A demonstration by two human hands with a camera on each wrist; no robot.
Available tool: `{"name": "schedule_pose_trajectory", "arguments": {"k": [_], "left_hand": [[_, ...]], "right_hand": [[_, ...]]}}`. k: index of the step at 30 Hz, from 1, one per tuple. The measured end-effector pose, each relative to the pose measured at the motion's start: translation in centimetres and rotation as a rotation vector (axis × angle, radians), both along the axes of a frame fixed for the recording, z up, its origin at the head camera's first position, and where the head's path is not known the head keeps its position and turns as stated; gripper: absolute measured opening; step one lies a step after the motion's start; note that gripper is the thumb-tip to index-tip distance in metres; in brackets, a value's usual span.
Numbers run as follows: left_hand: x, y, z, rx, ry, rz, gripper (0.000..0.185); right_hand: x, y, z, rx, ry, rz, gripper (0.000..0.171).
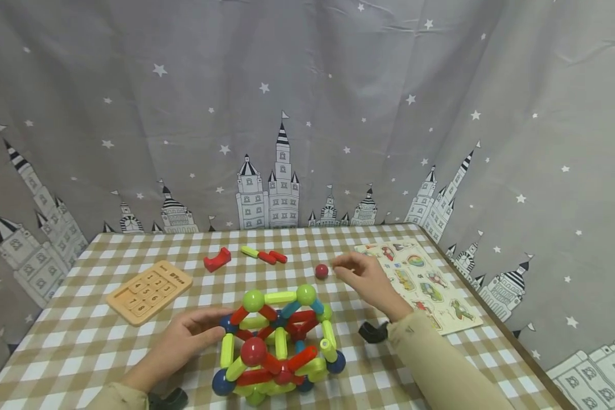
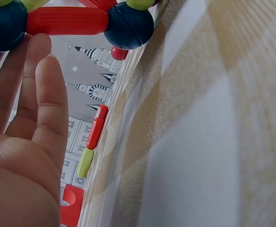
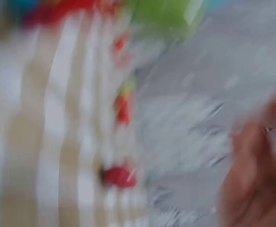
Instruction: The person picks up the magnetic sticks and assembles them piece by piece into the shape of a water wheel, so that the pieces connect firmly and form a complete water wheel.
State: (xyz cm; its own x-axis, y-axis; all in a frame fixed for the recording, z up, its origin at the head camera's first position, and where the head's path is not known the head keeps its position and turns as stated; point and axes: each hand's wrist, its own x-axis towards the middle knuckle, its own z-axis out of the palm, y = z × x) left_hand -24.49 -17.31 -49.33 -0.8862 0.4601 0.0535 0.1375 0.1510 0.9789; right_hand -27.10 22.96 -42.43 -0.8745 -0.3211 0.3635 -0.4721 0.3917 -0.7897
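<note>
A wooden number board (image 1: 149, 291) is lying on the checked tablecloth (image 1: 82, 341), and its square tiles are showing single digits; 1, 2, 3, 4 and 6 are reading fairly clearly, with 7 and 8 fainter on the near rows. A short dark marking is sitting at the board's far corner, too small to read. The picture puzzle board (image 1: 424, 283) is showing drawings only, without legible words.
</note>
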Motion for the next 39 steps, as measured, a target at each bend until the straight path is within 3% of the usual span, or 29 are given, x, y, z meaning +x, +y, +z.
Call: {"name": "schedule_pose_trajectory", "arguments": {"k": [1, 3, 6, 9, 12, 15, 17, 19, 21, 22, 24, 27, 29, 31, 39], "left_hand": [[0.0, -0.1, 0.0, 0.001, 0.004, 0.002, 0.035], [-0.1, -0.3, -0.1, 0.01, 0.009, -0.001, 0.035], [-0.2, -0.4, -0.1, 0.009, 0.002, -0.002, 0.036], [-0.1, -0.3, 0.0, -0.001, -0.009, 0.005, 0.036], [-0.1, -0.1, 0.1, 0.001, -0.019, -0.002, 0.036], [0.0, -0.1, 0.2, 0.001, -0.027, 0.001, 0.036], [-0.1, -0.1, 0.3, -0.005, -0.024, 0.001, 0.036], [-0.1, -0.1, 0.3, -0.011, -0.026, 0.003, 0.036], [-0.1, -0.1, 0.2, -0.015, -0.019, -0.003, 0.035], [-0.1, -0.2, 0.2, -0.015, -0.018, -0.004, 0.035], [-0.1, -0.2, 0.1, -0.01, -0.02, -0.004, 0.035], [-0.2, -0.3, 0.2, -0.006, -0.017, -0.006, 0.035], [-0.3, -0.3, 0.3, 0.001, -0.026, -0.011, 0.035], [-0.3, -0.3, 0.4, 0.001, -0.037, -0.007, 0.036], [-0.1, -0.2, 0.3, 0.01, -0.077, 0.003, 0.039]], "right_hand": [[-1.6, -0.3, -0.5, 0.061, -0.044, -0.089, 0.025], [-4.3, -0.8, -1.6, 0.217, -0.101, -0.165, 0.034], [-7.1, -1.4, -3.2, 0.38, -0.127, -0.121, 0.036], [-8.2, -1.9, -4.1, 0.467, -0.077, -0.084, 0.025], [-8.0, -1.8, -4.5, 0.512, -0.066, -0.074, 0.021], [-7.3, -1.4, -4.5, 0.478, -0.091, -0.073, 0.022], [-6.2, -1.0, -3.8, 0.366, -0.097, -0.114, 0.023], [-4.3, -0.7, -2.3, 0.145, -0.065, -0.138, 0.024], [-1.6, -0.8, -0.2, -0.119, 0.026, -0.113, 0.026], [-0.1, -1.1, 1.0, -0.233, 0.089, -0.065, 0.026], [2.6, -1.7, 2.9, -0.361, 0.214, 0.136, 0.029], [5.6, -2.7, 4.7, -0.338, 0.327, 0.464, 0.032], [6.7, -3.3, 5.2, -0.259, 0.347, 0.61, 0.032], [7.4, -3.7, 5.4, -0.191, 0.338, 0.652, 0.03], [7.5, -4.0, 4.8, 0.018, 0.343, 0.634, 0.025]]}}
